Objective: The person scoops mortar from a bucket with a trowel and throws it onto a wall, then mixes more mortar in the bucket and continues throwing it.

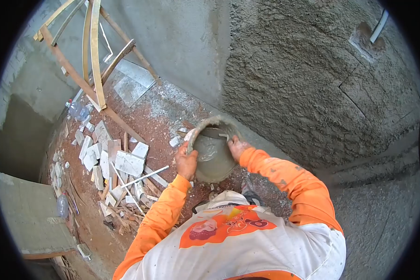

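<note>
A round, mortar-caked bucket (214,161) is in front of my body, its opening facing up toward me. Wet grey material shows inside it, along with a darker tool-like piece (214,132) near the far rim. My left hand (186,162) grips the bucket's left rim, fingers curled over the edge. On the right rim, my right hand (238,149) is closed, with its thumb toward the inside. Both sleeves are orange and spotted with mortar.
A wooden frame (70,65) leans at the upper left. Broken tiles and wood scraps (129,163) cover the reddish floor to the left, near plastic bottles (78,111). A rough mortar wall (294,84) rises at the right, with a pipe (379,27) protruding.
</note>
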Motion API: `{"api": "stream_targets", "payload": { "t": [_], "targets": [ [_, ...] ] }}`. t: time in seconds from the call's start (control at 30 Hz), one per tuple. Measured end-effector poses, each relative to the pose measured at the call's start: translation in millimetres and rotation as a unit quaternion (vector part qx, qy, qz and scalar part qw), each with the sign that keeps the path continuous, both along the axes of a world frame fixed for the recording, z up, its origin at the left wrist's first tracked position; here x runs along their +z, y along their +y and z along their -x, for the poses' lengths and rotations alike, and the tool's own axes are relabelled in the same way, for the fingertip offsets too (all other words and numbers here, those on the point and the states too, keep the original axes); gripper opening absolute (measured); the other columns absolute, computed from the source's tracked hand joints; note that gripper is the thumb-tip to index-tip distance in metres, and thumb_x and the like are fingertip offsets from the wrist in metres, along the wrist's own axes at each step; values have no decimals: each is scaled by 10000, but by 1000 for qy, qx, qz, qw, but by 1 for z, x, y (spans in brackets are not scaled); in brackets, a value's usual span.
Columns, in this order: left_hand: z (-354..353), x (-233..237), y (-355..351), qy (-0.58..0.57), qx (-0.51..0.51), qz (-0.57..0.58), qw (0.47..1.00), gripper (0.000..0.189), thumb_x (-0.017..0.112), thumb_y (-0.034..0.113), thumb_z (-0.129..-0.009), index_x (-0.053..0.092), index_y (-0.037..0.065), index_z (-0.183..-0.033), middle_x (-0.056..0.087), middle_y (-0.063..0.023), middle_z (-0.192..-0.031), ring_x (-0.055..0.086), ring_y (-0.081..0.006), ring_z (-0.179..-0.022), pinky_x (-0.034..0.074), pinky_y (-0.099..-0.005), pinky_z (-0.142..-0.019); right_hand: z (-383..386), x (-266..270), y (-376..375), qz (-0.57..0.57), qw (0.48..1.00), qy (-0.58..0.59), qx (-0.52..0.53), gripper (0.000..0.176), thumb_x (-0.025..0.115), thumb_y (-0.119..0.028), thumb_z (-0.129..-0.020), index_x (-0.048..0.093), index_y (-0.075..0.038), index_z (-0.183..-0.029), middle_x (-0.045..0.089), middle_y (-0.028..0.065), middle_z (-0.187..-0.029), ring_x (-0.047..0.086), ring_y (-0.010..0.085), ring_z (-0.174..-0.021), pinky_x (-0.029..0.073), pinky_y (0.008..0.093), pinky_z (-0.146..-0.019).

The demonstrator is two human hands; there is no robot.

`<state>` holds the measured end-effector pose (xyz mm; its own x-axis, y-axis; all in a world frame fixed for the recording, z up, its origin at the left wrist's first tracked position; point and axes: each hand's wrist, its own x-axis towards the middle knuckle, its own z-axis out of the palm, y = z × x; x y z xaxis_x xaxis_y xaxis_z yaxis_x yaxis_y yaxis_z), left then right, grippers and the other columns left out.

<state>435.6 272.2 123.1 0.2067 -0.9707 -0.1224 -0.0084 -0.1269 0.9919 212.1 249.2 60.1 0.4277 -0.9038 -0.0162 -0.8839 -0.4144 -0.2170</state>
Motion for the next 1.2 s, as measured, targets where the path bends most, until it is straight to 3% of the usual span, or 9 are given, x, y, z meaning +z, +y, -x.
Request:
{"api": "stream_targets", "payload": {
  "t": [0.23, 0.33, 0.47, 0.63, 0.73, 0.8, 0.93, 1.0, 1.2],
  "targets": [
    [-32, 28, -12, -3, 10, 28, 1000, 306, 519, 23, -710, 573, -23, -1007, 587, -21, -797, 529, -103, -674, 441, -244, -630, -22, 57, -1, 11, 989, 32, 142, 273, 503, -147, -762, 525, -57, -1019, 546, 180, -944, 611, 309, -754, 516, 380, -629],
    [-32, 32, -8, 22, 25, 7, 999, 310, 514, 10, -711, 560, -28, -1016, 574, -4, -754, 521, -105, -643, 440, -239, -622, -23, 114, -33, 115, 978, 167, 39, 287, 433, -131, -784, 515, -31, -1041, 551, 150, -910, 599, 265, -822, 504, 396, -623],
    [-21, 36, -12, -33, 20, 68, 997, 292, 531, -24, -688, 549, -48, -978, 540, -87, -980, 528, -134, -808, 421, -243, -740, -51, 121, -50, -31, 956, 292, 19, 272, 433, -143, -825, 592, -52, -1027, 549, 144, -1098, 570, 267, -976, 490, 375, -756],
    [-21, 31, -13, -43, -38, 120, 991, 263, 543, -31, -672, 547, -62, -934, 497, -136, -1089, 518, -156, -925, 396, -240, -805, -21, 42, -48, -190, 966, 173, 10, 273, 599, -177, -728, 623, -84, -983, 627, 111, -937, 609, 220, -882, 495, 375, -719],
    [-27, 16, -18, -61, -54, 104, 991, 254, 528, -29, -687, 548, -63, -939, 517, -131, -1060, 532, -157, -907, 407, -244, -797, -30, 2, -24, -303, 948, -55, 86, 336, 669, -199, -658, 611, -68, -962, 628, 87, -726, 610, 193, -725, 496, 357, -662],
    [-32, 9, -22, -53, -50, 83, 994, 251, 513, -30, -703, 548, -60, -950, 535, -120, -1030, 544, -155, -876, 420, -248, -779, -44, 20, -2, -521, 820, -209, -111, 323, 685, -255, -678, 594, -65, -922, 579, 100, -634, 569, 222, -641, 473, 347, -634],
    [-49, 4, -10, 135, -2, -25, 991, 223, 447, -34, -771, 547, -20, -970, 587, -61, -855, 568, -139, -713, 461, -241, -649, -34, 37, 3, -507, 814, -267, -101, 301, 649, -240, -699, 598, -74, -945, 607, 128, -707, 596, 242, -714, 484, 349, -675],
    [-55, -10, -3, 236, 51, -75, 967, 203, 453, -19, -785, 539, -2, -968, 581, -67, -849, 571, -158, -718, 482, -286, -644, -20, 48, 4, -271, 936, -223, 6, 302, 622, -295, -730, 589, -77, -936, 590, 132, -696, 585, 280, -689, 471, 378, -666],
    [-66, -84, 8, 229, 96, -150, 957, 251, 469, 41, -758, 546, 60, -996, 532, -7, -749, 512, -133, -603, 441, -265, -494, -14, 101, -21, -167, 978, 23, -126, 422, 610, -361, -738, 551, -97, -1061, 571, 191, -1001, 551, 332, -953, 430, 426, -825]
  ]
}}
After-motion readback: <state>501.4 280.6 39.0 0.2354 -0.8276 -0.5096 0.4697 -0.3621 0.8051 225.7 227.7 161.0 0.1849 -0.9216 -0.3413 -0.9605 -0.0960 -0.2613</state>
